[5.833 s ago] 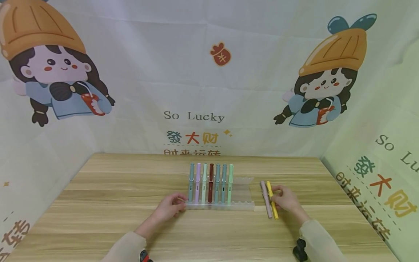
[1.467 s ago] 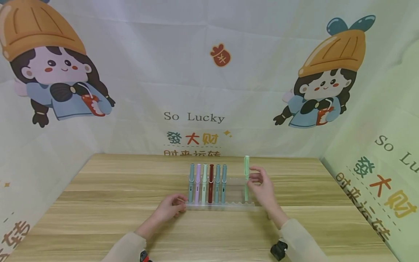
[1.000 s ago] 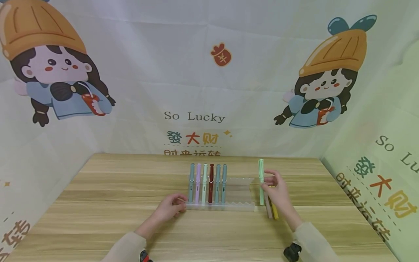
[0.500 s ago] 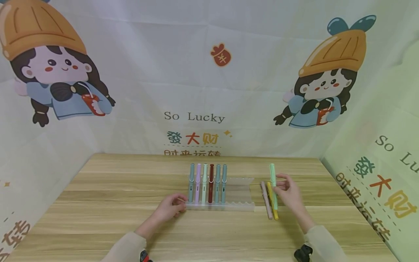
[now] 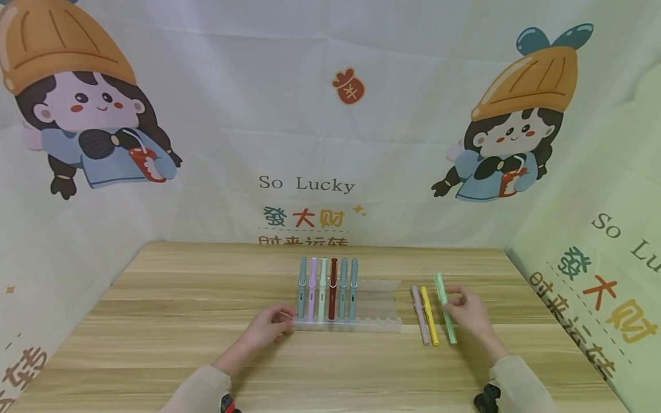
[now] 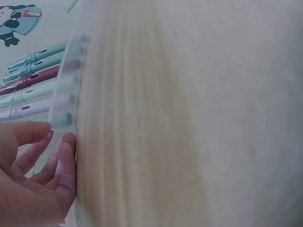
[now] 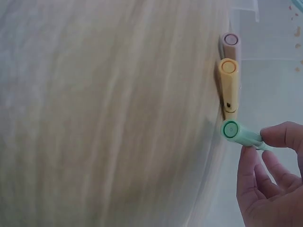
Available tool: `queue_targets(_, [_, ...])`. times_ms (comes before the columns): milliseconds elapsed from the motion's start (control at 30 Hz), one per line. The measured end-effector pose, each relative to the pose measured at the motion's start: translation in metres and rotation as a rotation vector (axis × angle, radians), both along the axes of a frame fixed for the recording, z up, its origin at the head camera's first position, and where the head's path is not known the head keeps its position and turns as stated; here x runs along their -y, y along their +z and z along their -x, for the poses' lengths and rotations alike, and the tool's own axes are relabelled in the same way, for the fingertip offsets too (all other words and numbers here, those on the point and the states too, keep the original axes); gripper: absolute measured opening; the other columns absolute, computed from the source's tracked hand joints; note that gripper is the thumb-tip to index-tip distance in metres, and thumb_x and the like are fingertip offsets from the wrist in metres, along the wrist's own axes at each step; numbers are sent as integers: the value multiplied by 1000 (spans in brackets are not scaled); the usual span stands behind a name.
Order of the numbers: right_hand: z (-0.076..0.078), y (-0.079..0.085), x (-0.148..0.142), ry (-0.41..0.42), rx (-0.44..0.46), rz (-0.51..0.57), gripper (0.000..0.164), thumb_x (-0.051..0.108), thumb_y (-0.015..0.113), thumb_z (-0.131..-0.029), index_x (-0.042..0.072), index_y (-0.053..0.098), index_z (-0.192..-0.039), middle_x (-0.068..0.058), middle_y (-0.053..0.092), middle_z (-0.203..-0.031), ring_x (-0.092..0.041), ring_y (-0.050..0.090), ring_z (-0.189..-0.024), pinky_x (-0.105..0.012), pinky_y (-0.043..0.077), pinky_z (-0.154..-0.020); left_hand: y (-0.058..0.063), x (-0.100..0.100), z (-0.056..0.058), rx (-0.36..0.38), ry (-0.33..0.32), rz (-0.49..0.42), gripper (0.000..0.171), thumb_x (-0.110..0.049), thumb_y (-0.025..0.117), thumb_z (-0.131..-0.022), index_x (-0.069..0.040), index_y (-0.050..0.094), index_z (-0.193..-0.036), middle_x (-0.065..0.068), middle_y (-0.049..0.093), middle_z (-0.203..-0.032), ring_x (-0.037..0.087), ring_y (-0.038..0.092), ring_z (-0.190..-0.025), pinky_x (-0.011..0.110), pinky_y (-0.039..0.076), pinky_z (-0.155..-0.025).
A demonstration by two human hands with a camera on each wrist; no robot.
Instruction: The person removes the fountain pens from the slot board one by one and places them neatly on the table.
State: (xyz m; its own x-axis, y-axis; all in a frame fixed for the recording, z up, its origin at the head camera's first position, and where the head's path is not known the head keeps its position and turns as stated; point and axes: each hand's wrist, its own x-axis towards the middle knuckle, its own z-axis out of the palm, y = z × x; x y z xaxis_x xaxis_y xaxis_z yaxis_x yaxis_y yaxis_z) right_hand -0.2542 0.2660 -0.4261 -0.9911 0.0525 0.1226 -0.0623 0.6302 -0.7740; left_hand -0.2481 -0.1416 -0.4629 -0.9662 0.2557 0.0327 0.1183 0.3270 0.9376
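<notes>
On my feed, the R hand (image 5: 469, 311) pinches the green pen (image 5: 442, 293) over the worktop (image 5: 330, 373), R of the yellow pen (image 5: 430, 316); I'd lay it parallel, w/o knocks. L hand's (image 5: 267, 326) fingers bend at the rack (image 5: 374, 326), grip unclear.

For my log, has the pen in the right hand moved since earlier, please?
Yes; the green pen moved right from the clear rack, past the yellow pen.

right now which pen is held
The green pen in the right hand; the yellow pen and mauve pen lie untouched, six others sit in the clear rack.
</notes>
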Motion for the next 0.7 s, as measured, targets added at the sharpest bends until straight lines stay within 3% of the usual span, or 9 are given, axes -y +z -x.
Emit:
queue_targets(467, [5,-11,-2,50,86,11,40,-1,58,-75,-11,47,-112,-8,53,-67,-18,52,-56,-29,45,-51,-2,0,2,-2,6,4,17,4,53,-83,7,54,-100,8,58,-77,19,55,-69,30,46,-53])
queue_targets(700, [6,-13,-2,48,141,-6,40,1,58,-75,-11,47,-112,-10,53,-72,-16,52,-58,-30,46,-53,-2,0,1,-5,11,7,17,5,53,-83,6,54,-99,8,57,-77,19,54,-69,32,46,-54])
